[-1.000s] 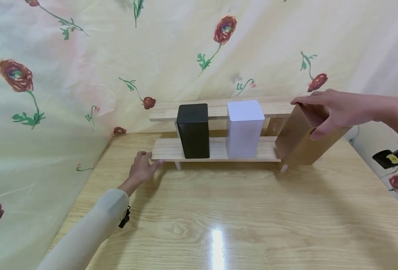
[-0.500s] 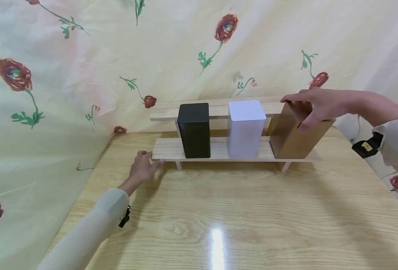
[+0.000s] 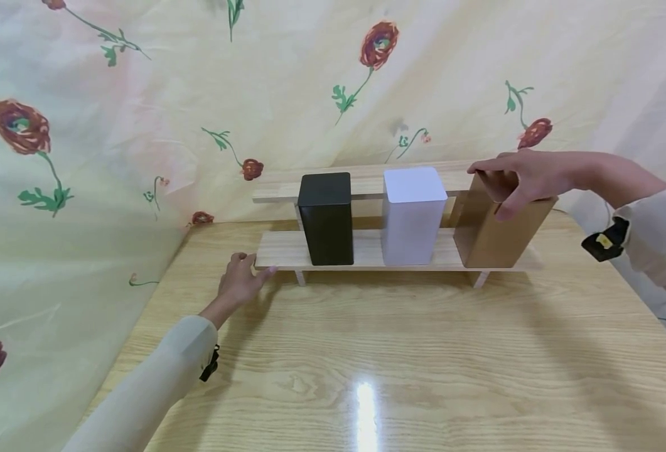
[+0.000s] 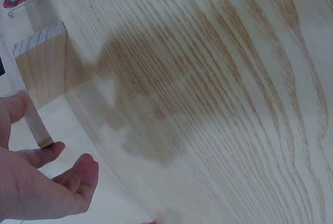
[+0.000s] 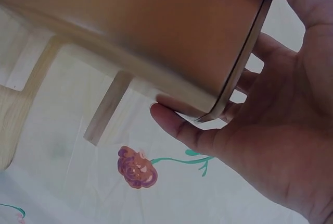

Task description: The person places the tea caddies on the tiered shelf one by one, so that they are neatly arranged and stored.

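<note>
A low two-tier wooden shelf (image 3: 276,249) stands on the table. At its left end my left hand (image 3: 239,279) holds the lower board's edge; in the left wrist view the board end (image 4: 39,122) sits between thumb and fingers. On the lower tier stand a black rectangular canister (image 3: 327,229) and a white canister (image 3: 412,232). A gold-brown canister (image 3: 493,235) is at the right end, gripped around its top by my right hand (image 3: 530,176). Up close in the right wrist view, this hand (image 5: 281,114) spans the canister's lid end.
The wood-grain table (image 3: 310,351) extends toward me in front of the shelf. Behind and to the left hangs flower-printed cloth (image 3: 287,94). The shelf's upper board (image 3: 366,182) runs behind the canisters.
My right hand has brought the gold-brown canister leftward from beside the shelf onto the lower board's right end, with little motion lately. My left hand has stayed at the board's edge.
</note>
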Demonstrator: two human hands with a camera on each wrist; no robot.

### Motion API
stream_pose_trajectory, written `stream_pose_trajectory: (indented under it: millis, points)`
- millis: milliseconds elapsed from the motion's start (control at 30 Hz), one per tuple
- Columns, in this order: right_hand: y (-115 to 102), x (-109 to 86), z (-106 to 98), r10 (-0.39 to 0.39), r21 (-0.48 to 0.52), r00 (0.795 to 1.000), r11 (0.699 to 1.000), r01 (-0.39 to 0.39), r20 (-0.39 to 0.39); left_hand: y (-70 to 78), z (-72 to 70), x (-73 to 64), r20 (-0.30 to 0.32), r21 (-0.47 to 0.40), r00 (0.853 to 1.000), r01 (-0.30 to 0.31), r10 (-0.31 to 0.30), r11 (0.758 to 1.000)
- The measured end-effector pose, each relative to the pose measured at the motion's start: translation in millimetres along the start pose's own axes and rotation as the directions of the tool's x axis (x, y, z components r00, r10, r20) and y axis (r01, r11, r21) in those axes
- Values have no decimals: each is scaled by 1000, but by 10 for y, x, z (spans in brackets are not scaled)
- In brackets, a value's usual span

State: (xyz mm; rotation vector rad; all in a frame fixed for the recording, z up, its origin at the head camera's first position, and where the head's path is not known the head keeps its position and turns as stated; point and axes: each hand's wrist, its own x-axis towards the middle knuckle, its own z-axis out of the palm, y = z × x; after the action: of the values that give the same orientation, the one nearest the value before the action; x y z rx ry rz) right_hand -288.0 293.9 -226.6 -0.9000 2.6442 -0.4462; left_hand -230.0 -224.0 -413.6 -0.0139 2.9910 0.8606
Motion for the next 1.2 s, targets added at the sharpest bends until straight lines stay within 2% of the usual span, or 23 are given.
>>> stream_pose_trajectory:
  millis: [600,867,1000,1100,1200]
  points:
    - [-14,41,4,25,-42,999,999,-24,24,-17,-26,-33,5,7,1000,5,-5,1000]
    - [-30,69,-28,31,-23,998,999,-29,62,5,-58,-38,7,-4,1000,10,-10,1000]
    - [-56,50,-31,5,16,998,1000,-6,67,27,-67,-27,-3,-10,1000,5,-5,1000]
    - [-102,-2,-30,36,18,998,999,-37,46,47,-71,-26,-25,1,1000,-11,11,1000]
    - [-153,-79,-15,77,-38,997,996,-78,-29,76,-83,-38,-63,42,997,-45,48,998]
